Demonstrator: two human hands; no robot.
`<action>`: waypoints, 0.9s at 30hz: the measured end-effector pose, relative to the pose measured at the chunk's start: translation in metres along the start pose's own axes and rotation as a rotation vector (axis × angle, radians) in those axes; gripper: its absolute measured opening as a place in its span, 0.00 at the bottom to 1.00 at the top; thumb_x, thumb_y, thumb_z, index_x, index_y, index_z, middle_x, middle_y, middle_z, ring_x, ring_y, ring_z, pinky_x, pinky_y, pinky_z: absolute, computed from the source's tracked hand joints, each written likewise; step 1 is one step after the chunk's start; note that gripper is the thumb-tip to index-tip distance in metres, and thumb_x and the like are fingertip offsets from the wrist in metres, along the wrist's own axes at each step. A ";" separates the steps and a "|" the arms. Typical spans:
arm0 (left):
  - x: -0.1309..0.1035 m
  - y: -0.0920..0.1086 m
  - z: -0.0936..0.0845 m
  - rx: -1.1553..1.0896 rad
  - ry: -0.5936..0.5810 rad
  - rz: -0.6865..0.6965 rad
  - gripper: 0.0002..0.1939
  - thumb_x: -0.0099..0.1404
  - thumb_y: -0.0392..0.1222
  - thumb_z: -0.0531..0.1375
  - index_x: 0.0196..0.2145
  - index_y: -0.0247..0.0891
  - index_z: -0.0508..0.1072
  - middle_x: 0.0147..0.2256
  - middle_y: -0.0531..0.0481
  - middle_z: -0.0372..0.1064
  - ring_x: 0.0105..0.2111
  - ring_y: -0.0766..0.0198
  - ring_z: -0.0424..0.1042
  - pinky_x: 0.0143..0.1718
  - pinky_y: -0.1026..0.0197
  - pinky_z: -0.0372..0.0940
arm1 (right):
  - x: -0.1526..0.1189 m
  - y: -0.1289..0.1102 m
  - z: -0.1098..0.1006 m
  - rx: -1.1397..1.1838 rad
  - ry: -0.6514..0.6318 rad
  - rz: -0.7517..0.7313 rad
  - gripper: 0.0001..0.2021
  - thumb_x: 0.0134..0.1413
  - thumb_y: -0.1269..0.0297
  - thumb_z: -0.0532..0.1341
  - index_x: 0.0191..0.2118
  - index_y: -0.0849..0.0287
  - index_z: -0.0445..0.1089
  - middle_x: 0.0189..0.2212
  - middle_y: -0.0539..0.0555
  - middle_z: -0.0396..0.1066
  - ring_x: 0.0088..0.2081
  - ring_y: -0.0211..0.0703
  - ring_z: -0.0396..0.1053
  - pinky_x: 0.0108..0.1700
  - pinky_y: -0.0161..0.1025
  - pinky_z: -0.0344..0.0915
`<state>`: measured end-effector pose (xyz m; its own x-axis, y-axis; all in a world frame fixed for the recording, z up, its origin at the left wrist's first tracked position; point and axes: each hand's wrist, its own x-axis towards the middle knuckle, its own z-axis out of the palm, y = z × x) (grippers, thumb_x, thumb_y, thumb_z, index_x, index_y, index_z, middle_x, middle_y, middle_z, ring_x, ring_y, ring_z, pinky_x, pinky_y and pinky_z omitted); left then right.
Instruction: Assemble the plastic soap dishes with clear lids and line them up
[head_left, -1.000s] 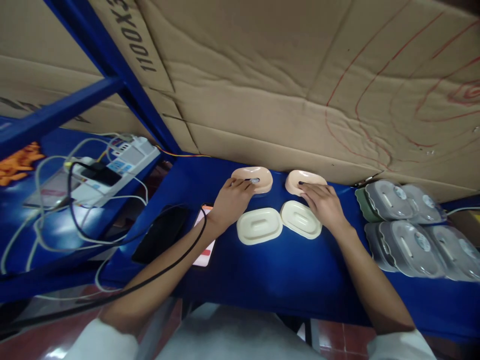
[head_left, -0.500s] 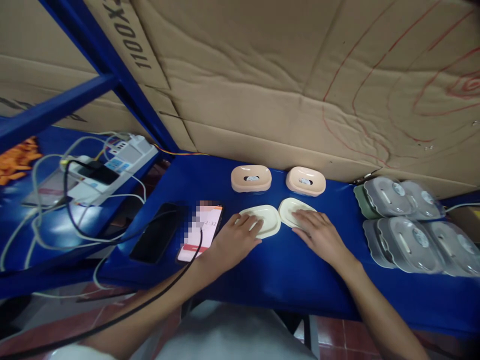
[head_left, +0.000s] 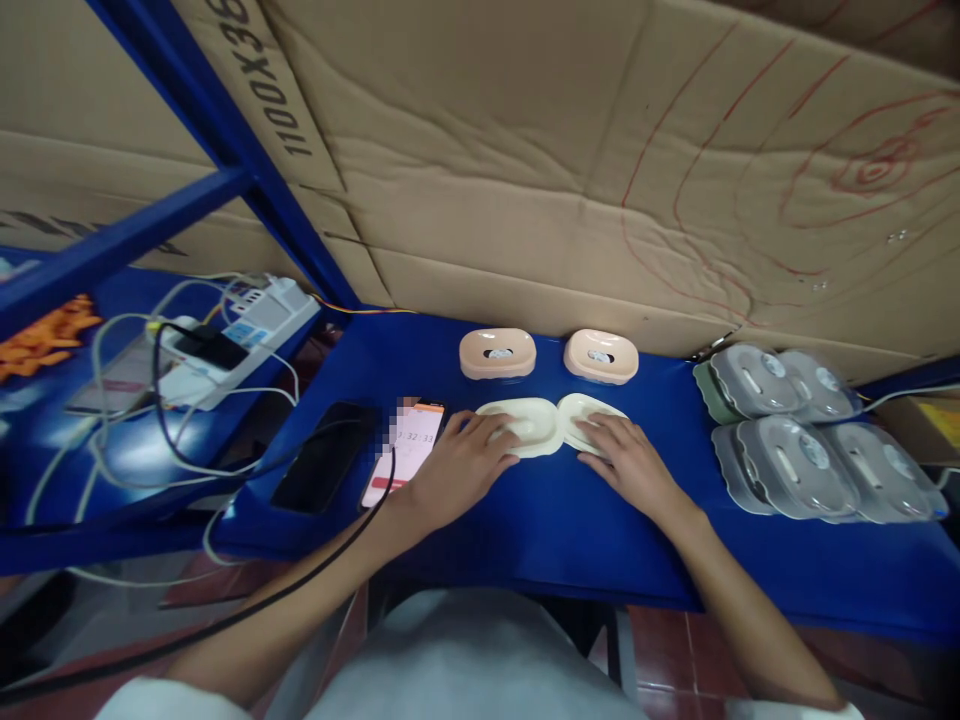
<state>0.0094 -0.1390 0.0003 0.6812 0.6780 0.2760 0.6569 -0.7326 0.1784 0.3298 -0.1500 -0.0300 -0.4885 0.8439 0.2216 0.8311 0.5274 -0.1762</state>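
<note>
Left hand (head_left: pixel 469 465) laid over left cream oval dish (head_left: pixel 541 424), fingers loosely spread; right hand (head_left: pixel 628 465) likewise laid on right cream oval dish (head_left: pixel 574 412). Whether either rim is pinched cannot be told. Both dishes are set end to end on blue bench (head_left: pixel 540 540). Left peach soap dish (head_left: pixel 498 366) and right peach soap dish (head_left: pixel 601 368) are placed behind, apart.

Left hand (head_left: pixel 466 458) and right hand (head_left: pixel 624 462) have shifted toward 6 o'clock, from peach soap dishes (head_left: pixel 480 360) onto cream trays (head_left: pixel 538 428).
</note>
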 end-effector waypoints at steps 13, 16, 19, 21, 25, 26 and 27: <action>0.075 -0.072 -0.014 0.109 0.061 -0.287 0.14 0.77 0.36 0.54 0.53 0.38 0.77 0.65 0.37 0.72 0.61 0.43 0.73 0.66 0.35 0.57 | 0.039 0.002 -0.042 0.024 0.243 -0.120 0.13 0.74 0.66 0.60 0.58 0.56 0.74 0.55 0.59 0.78 0.56 0.52 0.76 0.60 0.52 0.73; 0.079 -0.083 -0.007 0.094 0.041 -0.278 0.16 0.77 0.36 0.54 0.57 0.38 0.76 0.65 0.38 0.71 0.63 0.46 0.73 0.67 0.37 0.57 | 0.058 0.024 -0.047 -0.058 0.259 -0.083 0.13 0.74 0.65 0.59 0.57 0.59 0.76 0.55 0.60 0.78 0.56 0.55 0.75 0.60 0.55 0.72; 0.073 -0.082 -0.007 0.095 0.037 -0.279 0.19 0.78 0.37 0.54 0.63 0.37 0.72 0.68 0.37 0.67 0.66 0.46 0.70 0.68 0.38 0.58 | 0.078 0.050 -0.040 -0.088 0.230 -0.008 0.15 0.74 0.62 0.57 0.55 0.59 0.78 0.55 0.62 0.78 0.55 0.57 0.75 0.60 0.56 0.70; 0.061 -0.070 -0.012 0.100 0.044 -0.269 0.22 0.78 0.39 0.55 0.66 0.36 0.69 0.70 0.35 0.63 0.68 0.44 0.67 0.69 0.37 0.57 | 0.088 0.060 -0.033 -0.113 0.186 0.038 0.16 0.74 0.61 0.55 0.55 0.59 0.78 0.55 0.63 0.78 0.56 0.58 0.74 0.58 0.56 0.70; 0.015 -0.028 -0.025 0.010 0.013 -0.110 0.24 0.78 0.41 0.57 0.69 0.43 0.67 0.71 0.39 0.62 0.70 0.46 0.63 0.72 0.36 0.54 | 0.078 0.051 -0.037 -0.191 0.160 0.070 0.21 0.74 0.58 0.56 0.66 0.56 0.70 0.64 0.65 0.71 0.63 0.64 0.68 0.62 0.61 0.66; 0.001 -0.017 -0.026 -0.035 -0.013 -0.067 0.25 0.78 0.42 0.58 0.70 0.45 0.66 0.72 0.41 0.61 0.70 0.46 0.64 0.72 0.37 0.56 | 0.067 0.045 -0.045 -0.216 0.162 0.079 0.23 0.74 0.57 0.57 0.69 0.55 0.67 0.66 0.65 0.69 0.65 0.65 0.66 0.64 0.64 0.63; -0.013 -0.006 -0.026 -0.076 -0.019 -0.041 0.26 0.78 0.43 0.59 0.70 0.45 0.65 0.72 0.42 0.60 0.70 0.46 0.64 0.72 0.36 0.57 | 0.051 0.041 -0.055 -0.243 0.170 0.096 0.25 0.74 0.56 0.58 0.71 0.53 0.65 0.68 0.65 0.66 0.67 0.66 0.65 0.66 0.65 0.61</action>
<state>-0.0119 -0.1446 0.0201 0.6609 0.7078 0.2496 0.6580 -0.7064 0.2608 0.3531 -0.0908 0.0269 -0.3700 0.8496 0.3758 0.9206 0.3897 0.0254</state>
